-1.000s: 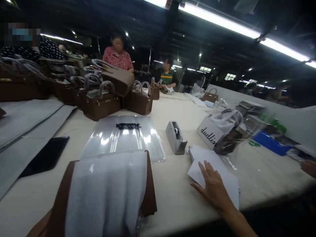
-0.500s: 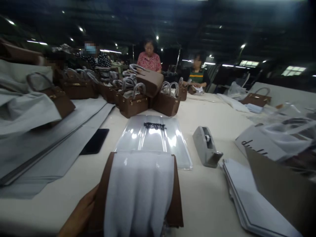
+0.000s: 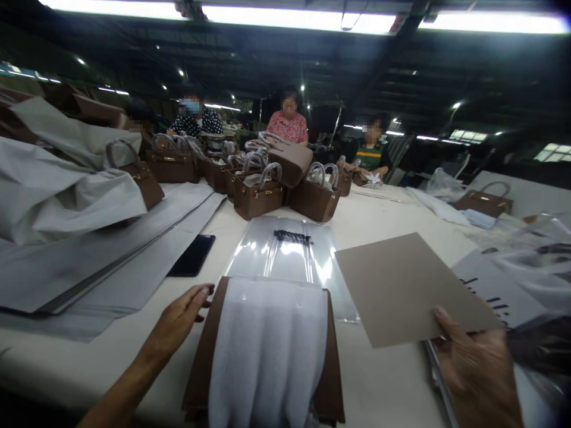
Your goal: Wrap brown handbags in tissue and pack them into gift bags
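Observation:
A brown handbag [image 3: 330, 368] lies in front of me, with a white padded sheet [image 3: 270, 345] draped over it. My left hand [image 3: 181, 318] is beside the bag's upper left edge, fingers loosely stretched and holding nothing. On the right, my right hand [image 3: 479, 362] grips a flat grey-brown cardboard sheet [image 3: 401, 291], thumb on top and the other fingers hidden beneath. The cardboard is raised over the table and hides the tape dispenser. Beyond the bag lie clear plastic sleeves [image 3: 250, 249] with dark lettering.
Several brown handbags [image 3: 259, 202] with wrapped handles stand at the back. Left are large grey sheets [image 3: 111, 249] and a dark phone [image 3: 193, 255]. White paper with black script [image 3: 482, 279] and plastic wrapping [image 3: 530, 267] lie right. Co-workers [image 3: 288, 125] are across the table [image 3: 383, 214].
My right hand has come into view, lifting the cardboard sheet leftward over the tape dispenser. My left hand has moved up along the bag's side and off it. The view has tilted up.

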`<state>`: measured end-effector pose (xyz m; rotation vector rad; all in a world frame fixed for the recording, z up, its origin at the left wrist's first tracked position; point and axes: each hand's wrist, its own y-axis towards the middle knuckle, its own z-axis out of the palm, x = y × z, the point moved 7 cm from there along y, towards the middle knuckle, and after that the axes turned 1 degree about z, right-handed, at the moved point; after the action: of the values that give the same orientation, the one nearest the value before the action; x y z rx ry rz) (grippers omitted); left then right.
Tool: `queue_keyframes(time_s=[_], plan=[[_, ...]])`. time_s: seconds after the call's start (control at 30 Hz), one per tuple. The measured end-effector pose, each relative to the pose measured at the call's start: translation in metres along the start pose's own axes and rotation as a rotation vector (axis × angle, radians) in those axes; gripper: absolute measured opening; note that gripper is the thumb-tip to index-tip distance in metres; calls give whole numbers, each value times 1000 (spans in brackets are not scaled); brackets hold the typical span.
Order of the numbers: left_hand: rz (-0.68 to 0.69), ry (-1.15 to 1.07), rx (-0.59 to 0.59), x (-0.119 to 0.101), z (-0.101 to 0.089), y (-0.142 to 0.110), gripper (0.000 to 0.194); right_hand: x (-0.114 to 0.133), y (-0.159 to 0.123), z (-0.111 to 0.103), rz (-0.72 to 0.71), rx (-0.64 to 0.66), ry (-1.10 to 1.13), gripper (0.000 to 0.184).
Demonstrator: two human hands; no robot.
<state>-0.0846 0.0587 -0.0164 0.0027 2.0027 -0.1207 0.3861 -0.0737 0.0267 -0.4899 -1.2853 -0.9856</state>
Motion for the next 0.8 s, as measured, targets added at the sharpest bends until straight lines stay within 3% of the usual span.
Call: queue_keyframes(time_s=[0.13,0.2,0.27,0.33,0.4,0.47,0.6,0.63,0.7,0.73,0.8], plan=[[243,46,-28,-86,0,23,52,3,-8,56,21,81,134,55],[379,63,75,-128,19,30,53,9,-22,82,8,140,163,49],[446,0,293,-155,47,33,55,13,-38,104,19,233,164,46],[423,-142,535,-166,75,30,48,15,-46,114,44,304,157,43],[402,-237,661,-172,90,23,40,22,-40,110,41,316,94,44],[457,-191,662,-182,93,17,33,35,-24,103,6,358,-74,52],[769,16,580,-225,87,19,31,52,7,111,104,664,-383,64],[824,28,526,-233,83,30,33,55,15,112,113,648,-362,60],[834,52,408,-235,76,64,39,58,31,109,64,474,-234,49],[798,108,372,-227,76,84,41,55,37,105,37,371,-153,45],[738,241,417,-197,84,118,41,31,42,100,60,247,-42,38]])
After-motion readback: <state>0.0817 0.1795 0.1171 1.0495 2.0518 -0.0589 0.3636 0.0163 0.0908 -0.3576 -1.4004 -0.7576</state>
